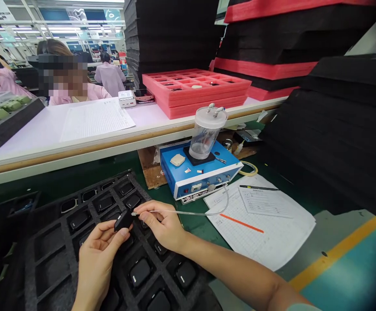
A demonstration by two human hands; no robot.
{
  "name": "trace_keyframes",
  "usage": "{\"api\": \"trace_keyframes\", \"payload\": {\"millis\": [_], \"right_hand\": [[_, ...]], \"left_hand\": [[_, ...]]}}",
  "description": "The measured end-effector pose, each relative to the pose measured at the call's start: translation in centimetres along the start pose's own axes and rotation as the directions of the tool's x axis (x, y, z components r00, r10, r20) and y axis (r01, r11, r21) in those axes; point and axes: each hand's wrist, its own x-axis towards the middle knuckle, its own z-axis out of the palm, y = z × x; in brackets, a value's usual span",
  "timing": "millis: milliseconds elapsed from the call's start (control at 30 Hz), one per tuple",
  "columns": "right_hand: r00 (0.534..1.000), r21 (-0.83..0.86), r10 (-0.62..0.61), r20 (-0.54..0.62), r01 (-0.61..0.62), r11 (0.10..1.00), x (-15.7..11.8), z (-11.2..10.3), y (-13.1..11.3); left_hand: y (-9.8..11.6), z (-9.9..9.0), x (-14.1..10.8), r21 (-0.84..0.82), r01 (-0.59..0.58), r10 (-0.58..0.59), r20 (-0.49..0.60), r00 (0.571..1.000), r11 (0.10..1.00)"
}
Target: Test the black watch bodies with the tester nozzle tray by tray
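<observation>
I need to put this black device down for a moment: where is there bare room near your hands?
Green mat shows bare between the black foam tray and the blue instrument, just above the right hand. Another strip runs under the shelf edge above the tray. Crowded: the tray's filled pockets and the papers.

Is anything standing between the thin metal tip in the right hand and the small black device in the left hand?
Nothing visible does: the metal tip, held by the right hand, sits right at the edge of the black device in the left hand.
</observation>
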Motion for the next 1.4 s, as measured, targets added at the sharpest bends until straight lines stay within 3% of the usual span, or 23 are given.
{"api": "trace_keyframes", "payload": {"millis": [1000, 1400], "right_hand": [[1.000, 0.039, 0.016, 0.018, -0.016, 0.999, -0.09, -0.05, 0.60], [1.000, 0.031, 0.012, 0.023, -0.013, 0.999, -0.78, -0.21, 0.76]], "left_hand": [[-0.65, -0.42, 0.42, -0.003, -0.018, 0.017, -0.013, 1.000, 1.000], [-0.73, -0.26, 0.00, 0.009, -0.036, 0.036, 0.056, 0.998, 0.999]]}}
